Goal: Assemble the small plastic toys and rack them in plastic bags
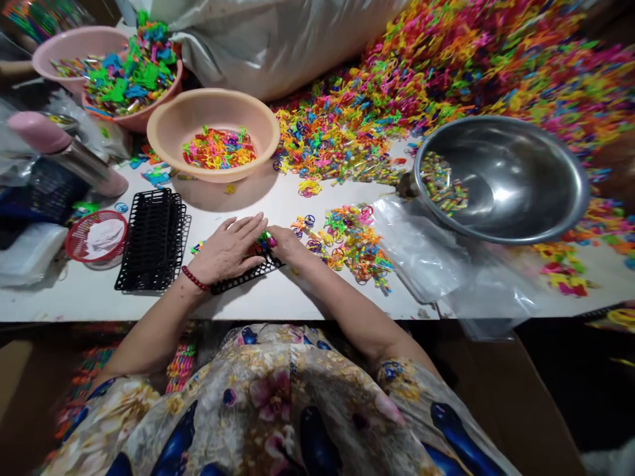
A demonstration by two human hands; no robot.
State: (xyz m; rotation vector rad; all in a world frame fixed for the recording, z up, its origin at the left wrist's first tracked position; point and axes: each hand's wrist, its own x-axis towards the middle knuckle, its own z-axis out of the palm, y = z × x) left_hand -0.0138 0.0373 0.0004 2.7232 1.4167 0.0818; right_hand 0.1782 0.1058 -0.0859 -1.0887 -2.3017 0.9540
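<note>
My left hand (229,249), a red beaded bracelet at its wrist, is stretched out flat over a black perforated plastic tray (233,283) and covers much of it. At the tray's right end, my right hand (288,246) is curled in with its fingertips turned down; what they grip is hidden. Small shiny green and purple plastic pieces (268,239) show between the two hands, on the tray. Right of my right hand lies a pile of small colourful plastic toy pieces (354,241) on the white table (307,297).
Stacked black trays (151,241) and a red basket (69,241) stand left, near a pink-lidded flask (89,158). Behind are a peach basin (163,132) and a huge heap of plastic pieces (421,73). A steel bowl (530,185) and clear plastic bags (421,254) sit right.
</note>
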